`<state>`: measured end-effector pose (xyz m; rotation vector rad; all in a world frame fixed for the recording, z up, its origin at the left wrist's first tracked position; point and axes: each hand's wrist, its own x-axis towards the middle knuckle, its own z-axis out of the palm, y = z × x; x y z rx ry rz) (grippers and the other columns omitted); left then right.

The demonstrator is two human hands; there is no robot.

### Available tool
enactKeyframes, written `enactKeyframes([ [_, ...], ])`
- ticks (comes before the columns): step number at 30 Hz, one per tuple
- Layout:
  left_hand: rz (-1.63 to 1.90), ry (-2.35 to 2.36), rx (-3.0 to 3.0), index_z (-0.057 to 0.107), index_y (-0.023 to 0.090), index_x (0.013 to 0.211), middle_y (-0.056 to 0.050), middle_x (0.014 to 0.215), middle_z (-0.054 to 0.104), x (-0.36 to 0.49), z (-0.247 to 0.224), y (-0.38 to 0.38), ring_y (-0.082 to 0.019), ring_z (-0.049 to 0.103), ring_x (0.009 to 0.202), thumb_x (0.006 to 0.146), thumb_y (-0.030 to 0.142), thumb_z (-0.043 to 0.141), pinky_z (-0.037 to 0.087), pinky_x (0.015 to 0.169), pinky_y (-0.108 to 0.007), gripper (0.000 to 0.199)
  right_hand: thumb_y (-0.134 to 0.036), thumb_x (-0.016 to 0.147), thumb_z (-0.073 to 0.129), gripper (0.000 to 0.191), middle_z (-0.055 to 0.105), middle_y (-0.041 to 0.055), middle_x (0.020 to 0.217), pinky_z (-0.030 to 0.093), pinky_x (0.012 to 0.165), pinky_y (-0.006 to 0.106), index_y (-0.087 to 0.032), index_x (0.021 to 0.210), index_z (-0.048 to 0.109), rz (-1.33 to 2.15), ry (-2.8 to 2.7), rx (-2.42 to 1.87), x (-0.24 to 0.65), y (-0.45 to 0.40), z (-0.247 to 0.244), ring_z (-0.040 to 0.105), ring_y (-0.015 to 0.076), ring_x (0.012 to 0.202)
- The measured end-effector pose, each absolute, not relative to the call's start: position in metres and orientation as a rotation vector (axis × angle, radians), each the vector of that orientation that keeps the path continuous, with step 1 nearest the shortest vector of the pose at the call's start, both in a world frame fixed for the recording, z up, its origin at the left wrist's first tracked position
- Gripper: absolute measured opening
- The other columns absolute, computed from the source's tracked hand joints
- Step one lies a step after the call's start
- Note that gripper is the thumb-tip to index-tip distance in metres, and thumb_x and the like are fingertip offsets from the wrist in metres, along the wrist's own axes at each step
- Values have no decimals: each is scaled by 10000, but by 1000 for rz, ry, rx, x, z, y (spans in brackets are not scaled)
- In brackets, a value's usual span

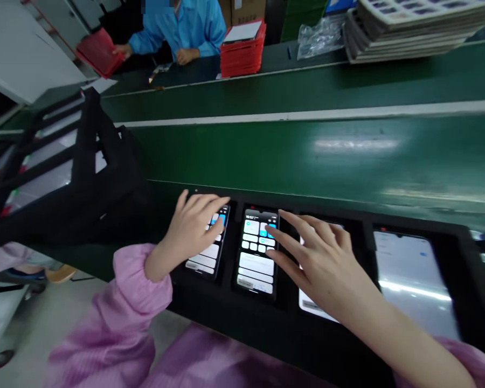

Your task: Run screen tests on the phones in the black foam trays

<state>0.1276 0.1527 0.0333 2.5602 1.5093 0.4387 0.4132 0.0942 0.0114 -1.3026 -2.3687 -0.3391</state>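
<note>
My left hand [196, 223] hovers with fingers apart over a lit smartphone [204, 261], covering its upper left part. My right hand [313, 250] is open, its fingertips over the right side of a second lit smartphone [256, 269]; whether they touch the glass I cannot tell. Both screens show a panel of white and blue tiles. Under my right hand lies a third phone [315, 307], mostly hidden. A fourth phone [416, 275], with a pale, glaring screen, is farther right. All of them sit in separate slots of a black foam tray [364, 240].
Stacked black trays [89, 156] holding more devices stand at the left. Beyond the green conveyor surface [267, 151], a co-worker in a blue smock [181, 27] holds a red folder [101, 53]. A red stack [242, 51], clear plastic [321, 37] and piled trays [408, 32] line the far bench.
</note>
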Motion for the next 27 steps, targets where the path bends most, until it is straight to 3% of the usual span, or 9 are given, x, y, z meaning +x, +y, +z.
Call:
enactKeyframes([
  [5,360,1656,2462,676,229,1495,-140,1547,703,55,16,143,-321,667,1432,1122,270,425,358,1319,-752,452,-433,1191,435,392,632,128,1577,437,1003,516,-252,1319,758,-332,-2391,-1259,384,114,-9,593,342,1319],
  [10,338,1622,2460,647,317,1555,-96,1685,595,47,-4,134,-306,609,1515,1133,277,434,317,1355,-729,474,-376,1194,374,440,656,155,1529,421,976,545,-214,1240,781,-354,-2374,-1224,380,121,-21,611,384,1275],
  [15,300,1604,2483,648,367,1574,-98,1673,577,49,-4,138,-359,589,1512,1120,285,484,295,1330,-804,490,-365,1191,389,423,671,160,1496,420,959,528,-207,1237,779,-356,-2372,-1201,379,121,-23,618,381,1262],
  [21,308,1583,2510,665,399,1556,-80,1660,568,46,-8,136,-356,592,1485,1109,270,490,313,1329,-794,496,-368,1192,409,404,696,143,1474,441,965,522,-227,1196,789,-341,-2348,-1241,375,125,-26,624,358,1256],
  [27,423,1550,2443,699,364,1514,-113,1632,581,45,-11,147,-392,615,1452,1127,331,458,268,1299,-876,457,-417,1175,506,321,657,89,1565,473,1043,515,-278,1303,766,-320,-2369,-1338,379,93,11,634,304,1305],
])
